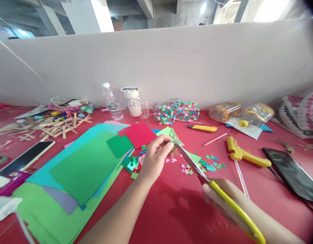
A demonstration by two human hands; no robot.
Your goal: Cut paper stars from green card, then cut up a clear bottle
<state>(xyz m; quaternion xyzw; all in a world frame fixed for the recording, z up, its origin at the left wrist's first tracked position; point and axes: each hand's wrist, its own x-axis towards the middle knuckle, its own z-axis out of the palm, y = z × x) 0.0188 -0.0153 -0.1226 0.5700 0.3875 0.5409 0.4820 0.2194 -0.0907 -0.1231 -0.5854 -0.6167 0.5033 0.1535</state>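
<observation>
Thumb and fingers of my left hand (157,154) are pinched on a small piece of light green paper (173,133). My right hand (219,195) grips a pair of scissors (190,160) with long yellow handles. The tips of the blades meet the green piece right beside my left fingertips; whether they are cutting into it I cannot tell. Small paper stars (211,166) in green, blue and pink lie on the red table (181,210) beyond the scissors. More stars and scraps (132,164) sit left of my left wrist.
Coloured paper sheets (85,166) cover the left side, near wooden sticks (62,127) and a phone (26,157). Along the back stand a water bottle (112,103), a cup (132,103) and star-covered rings (163,113). Rightward lie a yellow cutter (203,128), a glue gun (237,152) and a dark phone (293,174).
</observation>
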